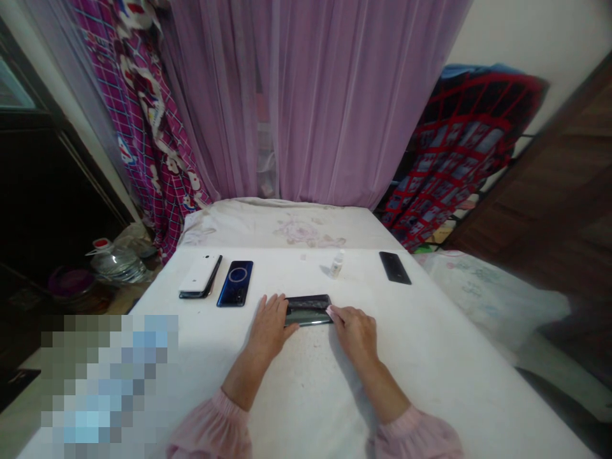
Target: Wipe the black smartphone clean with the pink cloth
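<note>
A dark, glossy phone (308,316) lies crosswise on the white-covered table in front of me. My left hand (268,326) rests over its left end, fingers at the far side and thumb along the near edge, holding it. At the phone's right end my right hand (357,331) is closed in a pinch on a small pale pink piece (329,310), perhaps cloth; most of it is hidden by the fingers. This piece touches the phone's surface. A small whitish bottle (337,264) stands just beyond the phone.
To the left lie a blue phone (235,284) and a white phone (198,275) on top of a dark one. Another black phone (394,267) is at the far right of the table (430,357). Purple curtains (329,108) hang behind. A water jug (116,261) stands left, below the table.
</note>
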The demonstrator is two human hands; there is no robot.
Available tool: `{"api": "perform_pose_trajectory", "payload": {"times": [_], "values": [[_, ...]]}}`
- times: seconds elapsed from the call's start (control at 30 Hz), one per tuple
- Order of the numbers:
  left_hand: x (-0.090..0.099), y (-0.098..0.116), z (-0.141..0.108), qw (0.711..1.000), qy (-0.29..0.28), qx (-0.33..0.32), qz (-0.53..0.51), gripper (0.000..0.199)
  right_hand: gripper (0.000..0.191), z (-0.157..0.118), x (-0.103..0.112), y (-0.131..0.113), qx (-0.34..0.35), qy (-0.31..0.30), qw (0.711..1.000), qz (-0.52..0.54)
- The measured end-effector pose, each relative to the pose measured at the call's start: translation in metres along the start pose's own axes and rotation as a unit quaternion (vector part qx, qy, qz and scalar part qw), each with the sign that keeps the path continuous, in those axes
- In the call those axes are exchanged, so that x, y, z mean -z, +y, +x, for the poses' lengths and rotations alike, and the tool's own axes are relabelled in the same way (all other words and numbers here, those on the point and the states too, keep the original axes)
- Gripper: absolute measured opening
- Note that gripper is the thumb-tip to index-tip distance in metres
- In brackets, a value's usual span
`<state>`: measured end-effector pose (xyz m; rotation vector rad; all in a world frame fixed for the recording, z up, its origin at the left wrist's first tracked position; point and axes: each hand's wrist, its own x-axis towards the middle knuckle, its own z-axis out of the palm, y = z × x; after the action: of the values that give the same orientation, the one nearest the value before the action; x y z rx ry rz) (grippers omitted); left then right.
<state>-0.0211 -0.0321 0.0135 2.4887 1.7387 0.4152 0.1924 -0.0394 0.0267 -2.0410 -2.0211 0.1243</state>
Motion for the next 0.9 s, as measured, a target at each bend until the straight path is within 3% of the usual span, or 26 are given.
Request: {"api": "perform_pose_trajectory", "payload": {"times": [0.2,0.3,0.63,0.77,0.9], "values": [[0.002,0.002,0.001,1.000,-0.012,0.013,-0.009,0.045,0.030,0.038,-0.001,-0.011,-0.017,-0.017,1.000,-0.018],[0.003,0.004,0.001,1.000,-0.003,0.018,-0.010,0.043,0.032,0.043,-0.001,-0.012,-0.016,-0.022,0.999,-0.031],[0.002,0.003,0.001,1.000,-0.003,0.017,-0.010,0.044,0.027,-0.017,-0.002,0.006,0.003,0.008,0.999,0.034],[0.001,0.003,-0.001,1.000,0.006,0.018,-0.008,0.045,0.026,-0.022,-0.012,0.016,0.022,0.050,0.987,0.150],[-0.004,0.001,-0.005,0.999,0.033,0.028,-0.018,0.051,0.035,-0.016,-0.022,0.027,-0.029,0.094,0.935,0.340]]}}
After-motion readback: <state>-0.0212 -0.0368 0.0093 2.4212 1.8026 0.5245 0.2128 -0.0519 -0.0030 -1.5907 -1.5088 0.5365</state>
